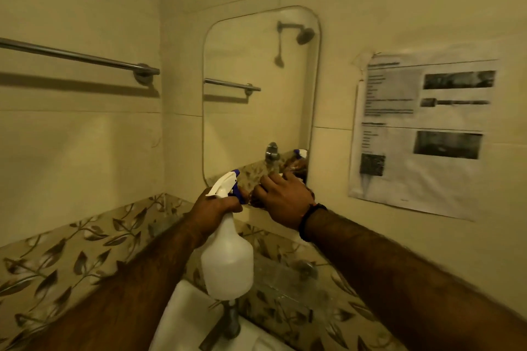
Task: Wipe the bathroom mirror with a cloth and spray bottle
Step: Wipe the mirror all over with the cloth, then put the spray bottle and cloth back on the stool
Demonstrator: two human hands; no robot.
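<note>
The rounded wall mirror (pixel 256 111) hangs above the sink and reflects a shower head and a towel rail. My left hand (pixel 211 208) grips the neck of a white spray bottle (pixel 228 259) with a blue-tipped nozzle, which points at the mirror's lower edge. My right hand (pixel 285 199), with a dark band on its wrist, presses against the mirror's bottom right corner. Its fingers are bent over a dark crumpled cloth (pixel 256 196), which the hand mostly hides.
A white sink (pixel 182 316) with a metal tap (pixel 231 319) lies right below my arms. A leaf-patterned tile band runs along both walls. A towel rail (pixel 79 57) is on the left wall, and a printed paper notice (pixel 422 134) is taped right of the mirror.
</note>
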